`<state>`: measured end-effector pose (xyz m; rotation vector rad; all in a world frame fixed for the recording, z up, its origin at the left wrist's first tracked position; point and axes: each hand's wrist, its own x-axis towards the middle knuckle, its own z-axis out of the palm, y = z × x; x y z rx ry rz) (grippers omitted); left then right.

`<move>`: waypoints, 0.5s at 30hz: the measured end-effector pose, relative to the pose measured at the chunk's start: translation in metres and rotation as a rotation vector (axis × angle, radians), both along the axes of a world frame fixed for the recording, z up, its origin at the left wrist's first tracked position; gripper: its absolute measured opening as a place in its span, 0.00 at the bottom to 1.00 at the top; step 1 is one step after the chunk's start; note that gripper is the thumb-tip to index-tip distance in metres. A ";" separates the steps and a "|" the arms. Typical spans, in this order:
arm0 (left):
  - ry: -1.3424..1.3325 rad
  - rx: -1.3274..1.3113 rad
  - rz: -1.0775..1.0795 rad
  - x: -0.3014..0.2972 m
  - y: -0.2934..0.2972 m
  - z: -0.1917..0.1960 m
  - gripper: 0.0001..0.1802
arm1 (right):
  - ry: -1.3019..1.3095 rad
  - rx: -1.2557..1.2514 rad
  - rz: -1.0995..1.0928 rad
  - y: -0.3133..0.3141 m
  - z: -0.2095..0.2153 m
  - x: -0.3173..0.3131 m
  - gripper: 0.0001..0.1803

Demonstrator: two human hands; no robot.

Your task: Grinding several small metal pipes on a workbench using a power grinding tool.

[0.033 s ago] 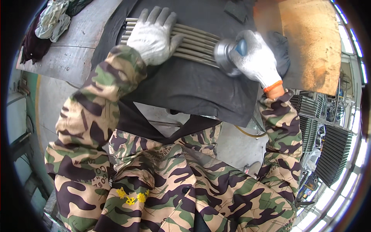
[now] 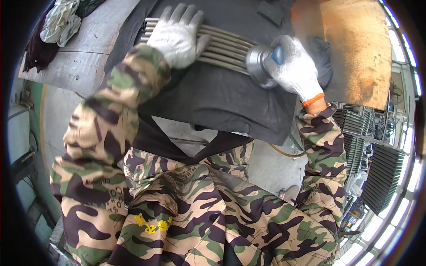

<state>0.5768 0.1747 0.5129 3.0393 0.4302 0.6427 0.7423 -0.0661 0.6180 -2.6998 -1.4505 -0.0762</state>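
Note:
Several thin metal rods (image 2: 224, 44) lie side by side in a row across the black cloth (image 2: 213, 99) before me. My left hand (image 2: 177, 40), in a white-and-grey work glove, lies flat over their left part with its fingers spread, hiding some of their length. At their right ends is a round, silver hand-held power tool with a blue top, apparently a sander (image 2: 256, 64). My gloved right hand (image 2: 295, 66) is wrapped round its top. The tool's underside and its exact contact with the rods are hidden.
A dark flat block (image 2: 270, 13) lies on the cloth at the far side. Bunched dark cloth (image 2: 321, 60) sits right of my right hand, by a brown-stained board (image 2: 359, 53). Rags (image 2: 62, 22) lie at the far left. Racks of dark bars (image 2: 381, 177) stand at right.
My left hand and the rods' left ends have shifted slightly away from me. My right hand and the sander stay in nearly the same place.

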 end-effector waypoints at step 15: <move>0.066 -0.139 0.055 0.010 0.001 -0.009 0.44 | -0.031 0.035 0.062 0.004 -0.012 0.030 0.24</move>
